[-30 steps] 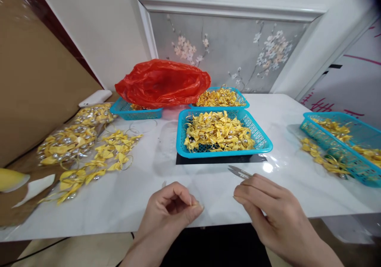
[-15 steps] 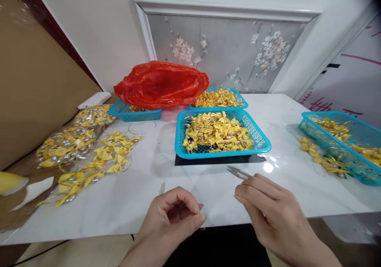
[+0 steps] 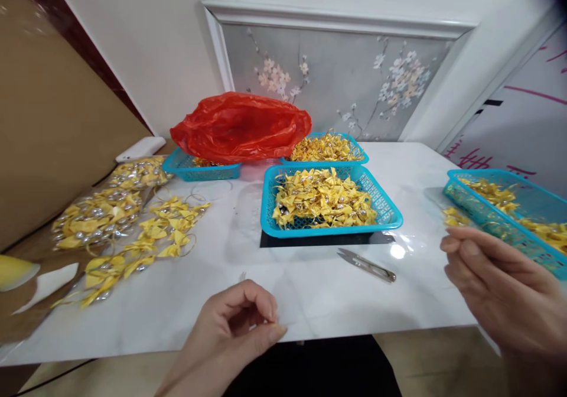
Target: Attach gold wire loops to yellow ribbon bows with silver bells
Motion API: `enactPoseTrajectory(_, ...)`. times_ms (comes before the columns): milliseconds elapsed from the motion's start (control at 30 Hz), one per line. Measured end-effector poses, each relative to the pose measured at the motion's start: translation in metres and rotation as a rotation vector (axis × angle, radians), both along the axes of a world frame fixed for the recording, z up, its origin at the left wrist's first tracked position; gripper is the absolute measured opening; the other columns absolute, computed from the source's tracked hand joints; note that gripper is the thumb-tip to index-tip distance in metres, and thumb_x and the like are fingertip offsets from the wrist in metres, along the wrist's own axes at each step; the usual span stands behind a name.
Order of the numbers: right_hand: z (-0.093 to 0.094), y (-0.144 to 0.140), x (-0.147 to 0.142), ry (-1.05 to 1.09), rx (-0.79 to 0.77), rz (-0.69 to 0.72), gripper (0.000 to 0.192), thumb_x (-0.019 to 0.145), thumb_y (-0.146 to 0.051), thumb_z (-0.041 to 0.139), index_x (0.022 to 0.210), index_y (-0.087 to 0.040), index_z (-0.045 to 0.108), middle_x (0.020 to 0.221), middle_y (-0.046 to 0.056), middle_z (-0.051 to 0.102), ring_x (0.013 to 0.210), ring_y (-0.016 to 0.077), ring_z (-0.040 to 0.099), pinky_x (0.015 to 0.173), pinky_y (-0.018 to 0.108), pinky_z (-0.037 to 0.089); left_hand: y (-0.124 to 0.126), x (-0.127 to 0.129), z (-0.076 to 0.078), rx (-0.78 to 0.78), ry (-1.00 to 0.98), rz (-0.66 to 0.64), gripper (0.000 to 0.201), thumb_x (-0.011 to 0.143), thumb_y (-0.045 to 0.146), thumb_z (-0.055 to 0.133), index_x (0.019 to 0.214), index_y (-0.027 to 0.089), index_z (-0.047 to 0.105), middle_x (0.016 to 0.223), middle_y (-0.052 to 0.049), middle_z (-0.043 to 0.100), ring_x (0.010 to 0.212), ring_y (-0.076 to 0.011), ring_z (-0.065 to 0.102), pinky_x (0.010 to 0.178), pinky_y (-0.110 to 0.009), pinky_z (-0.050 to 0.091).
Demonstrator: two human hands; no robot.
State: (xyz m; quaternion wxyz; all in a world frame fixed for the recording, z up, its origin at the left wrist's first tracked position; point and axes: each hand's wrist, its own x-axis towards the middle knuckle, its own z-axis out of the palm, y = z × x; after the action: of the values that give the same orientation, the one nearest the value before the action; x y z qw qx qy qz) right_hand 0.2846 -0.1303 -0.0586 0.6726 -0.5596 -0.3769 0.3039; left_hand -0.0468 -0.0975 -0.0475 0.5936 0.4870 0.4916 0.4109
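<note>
My left hand [image 3: 241,326] is over the table's near edge, thumb and forefinger pinched together. What they pinch is too fine to make out. At the right, my right hand [image 3: 500,285] is raised beside a blue basket [image 3: 491,223], its thumb and fingertips pressed together; anything between them is too small to name. A pair of thread snips [image 3: 367,265] lies on the white table between the hands, points to the left. Behind the snips, yellow ribbon pieces with silvery beads [image 3: 325,199] are heaped in the middle blue basket [image 3: 390,214].
More yellow beaded pieces [image 3: 163,225] lie loose at the left, beside filled clear bags [image 3: 97,217]. A red plastic bag [image 3: 241,128] rests over a back basket [image 3: 199,172]. Another filled basket [image 3: 354,143] stands at the back. A cardboard surface [image 3: 57,107] rises at the left.
My right hand has moved away from the snips, out to the right, and the snips now lie uncovered on the table. My left hand has shifted slightly left, still pinched.
</note>
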Motion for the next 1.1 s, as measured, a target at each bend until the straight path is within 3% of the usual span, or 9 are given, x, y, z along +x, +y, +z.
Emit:
enactPoseTrajectory(167, -0.003, 0.003, -0.008, -0.304, -0.045, -0.137, 0.014, 0.092, -0.035, 0.066, 0.098, -0.026, 0.076, 0.091, 0.007, 0.064, 0.059, 0.0139, 0.042, 0.048, 0.033, 0.029, -0.003, 0.005, -0.004, -0.049, -0.084, -0.099, 0.027, 0.064, 0.020, 0.083, 0.060, 0.018, 0.056, 0.062, 0.002, 0.060, 0.055, -0.0095, 0.046, 0.053, -0.019, 0.037)
enactPoseTrajectory(267, -0.004, 0.010, -0.010, -0.361, -0.105, -0.150, 0.018, 0.092, -0.036, 0.064, 0.096, -0.023, 0.076, 0.087, 0.006, 0.065, 0.059, 0.0132, 0.041, 0.048, 0.031, 0.031, -0.001, 0.004, -0.002, 0.001, 0.016, -0.176, 0.022, 0.069, 0.022, 0.080, 0.064, 0.020, 0.059, 0.065, 0.002, 0.062, 0.059, -0.0117, 0.052, 0.057, -0.021, 0.043)
enactPoseTrajectory(367, -0.001, 0.012, -0.009, -0.374, -0.131, -0.097, 0.026, 0.087, -0.042, 0.068, 0.099, -0.021, 0.077, 0.088, 0.009, 0.070, 0.056, 0.0131, 0.043, 0.046, 0.028, 0.036, 0.014, 0.006, 0.006, 0.249, 0.293, -0.160, 0.010, 0.075, 0.023, 0.076, 0.082, 0.023, 0.070, 0.088, -0.002, 0.072, 0.084, -0.0196, 0.066, 0.079, -0.028, 0.052)
enactPoseTrajectory(433, 0.000, 0.010, -0.008, -0.376, -0.130, -0.064, 0.033, 0.083, -0.046, 0.070, 0.100, -0.019, 0.078, 0.090, 0.012, 0.073, 0.054, 0.0133, 0.046, 0.043, 0.027, 0.040, 0.034, 0.010, 0.013, 0.518, 0.538, -0.098, 0.018, 0.082, 0.027, 0.070, 0.099, 0.023, 0.072, 0.116, -0.007, 0.071, 0.106, -0.0244, 0.065, 0.093, -0.034, 0.050)
enactPoseTrajectory(500, -0.001, 0.005, -0.007, -0.370, -0.133, -0.047, 0.037, 0.081, -0.050, 0.072, 0.101, -0.019, 0.079, 0.093, 0.014, 0.074, 0.055, 0.0142, 0.049, 0.042, 0.026, 0.042, 0.060, 0.016, 0.021, 0.737, 0.876, 0.024, 0.021, 0.091, 0.027, 0.059, 0.107, 0.020, 0.070, 0.126, -0.011, 0.067, 0.115, -0.0261, 0.062, 0.101, -0.039, 0.047)
enactPoseTrajectory(667, -0.012, -0.012, 0.000, -0.344, -0.173, -0.018, 0.037, 0.084, -0.054, 0.069, 0.110, -0.029, 0.078, 0.105, 0.014, 0.073, 0.063, 0.0177, 0.058, 0.047, 0.025, 0.052, 0.122, 0.035, 0.031, 0.731, 1.126, 0.015, 0.013, 0.086, 0.018, 0.065, 0.095, 0.014, 0.074, 0.134, -0.018, 0.062, 0.134, -0.0386, 0.045, 0.111, -0.055, 0.037)
enactPoseTrajectory(867, -0.025, -0.022, 0.012, -0.465, -0.149, 0.101, 0.033, 0.092, -0.045, 0.061, 0.118, -0.028, 0.073, 0.102, 0.010, 0.074, 0.051, 0.0120, 0.054, 0.044, 0.021, 0.052, 0.148, 0.048, 0.030, 0.699, 1.229, -0.086, 0.033, 0.092, 0.029, 0.066, 0.123, 0.018, 0.062, 0.137, -0.010, 0.058, 0.123, -0.0307, 0.056, 0.101, -0.057, 0.046)
enactPoseTrajectory(1000, -0.028, -0.019, 0.012, -0.502, -0.085, 0.216, 0.029, 0.094, -0.037, 0.060, 0.120, -0.030, 0.071, 0.095, 0.007, 0.074, 0.048, 0.0104, 0.054, 0.042, 0.018, 0.051, 0.145, 0.045, 0.040, 0.743, 1.151, -0.068, 0.006, 0.087, 0.014, 0.064, 0.085, 0.015, 0.070, 0.138, -0.014, 0.057, 0.134, -0.0346, 0.046, 0.109, -0.053, 0.038)
enactPoseTrajectory(1100, -0.023, -0.013, -0.010, -0.391, -0.080, 0.256, 0.027, 0.096, -0.037, 0.057, 0.116, -0.028, 0.073, 0.089, 0.006, 0.072, 0.048, 0.0093, 0.050, 0.040, 0.017, 0.046, 0.132, 0.044, 0.055, 0.775, 1.025, -0.047, 0.019, 0.089, 0.014, 0.053, 0.074, 0.018, 0.064, 0.127, -0.015, 0.063, 0.123, -0.0331, 0.056, 0.103, -0.045, 0.042)
